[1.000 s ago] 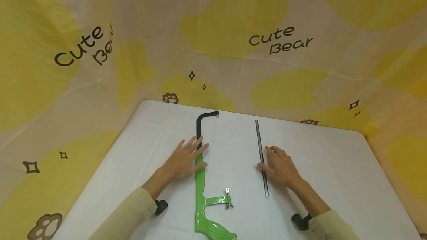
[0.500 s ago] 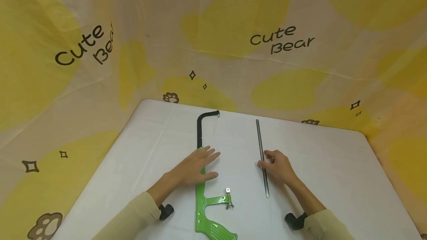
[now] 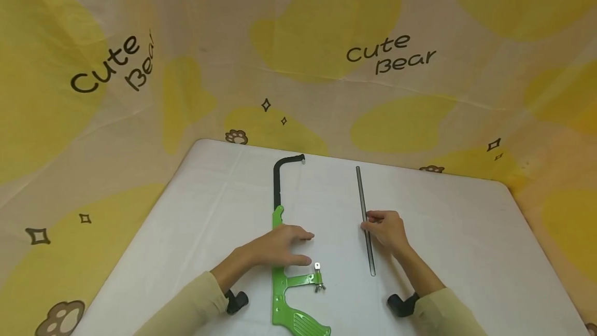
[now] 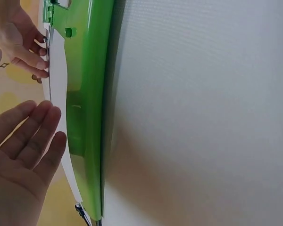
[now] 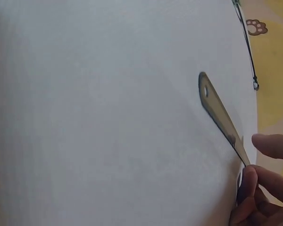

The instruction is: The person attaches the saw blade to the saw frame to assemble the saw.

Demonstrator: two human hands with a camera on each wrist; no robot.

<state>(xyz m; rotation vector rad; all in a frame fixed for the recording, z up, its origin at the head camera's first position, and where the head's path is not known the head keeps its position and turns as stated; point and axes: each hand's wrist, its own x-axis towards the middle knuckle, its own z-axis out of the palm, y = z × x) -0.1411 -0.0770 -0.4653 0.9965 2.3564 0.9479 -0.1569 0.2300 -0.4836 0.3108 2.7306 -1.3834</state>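
A green-and-black hacksaw frame (image 3: 278, 279) lies on the white table, its pistol-style grip toward me and its black bent arm pointing away. My left hand (image 3: 280, 247) is over the frame's green middle, thumb and fingers spread apart and nothing held; the left wrist view shows that hand (image 4: 23, 160) beside the green bar (image 4: 87, 108). Farther right lies a narrow hacksaw blade (image 3: 361, 191) with a hole at its near end (image 5: 206, 92). My right hand (image 3: 387, 229) has curled fingers at the blade's middle, the thumb (image 5: 276, 146) slightly above it. Those fingers hide part of the blade.
A bracket with a wing nut (image 3: 319, 287) sticks out from the frame's right side. The table (image 3: 457, 242) has rounded far corners and stands against a patterned yellow-and-beige cloth (image 3: 322, 30). Black wrist devices (image 3: 402, 305) sit below both sleeves.
My left hand has slid down along the frame toward me and right, from the black section onto the green part. My right hand's fingers have drawn in around the blade, which has stayed put.
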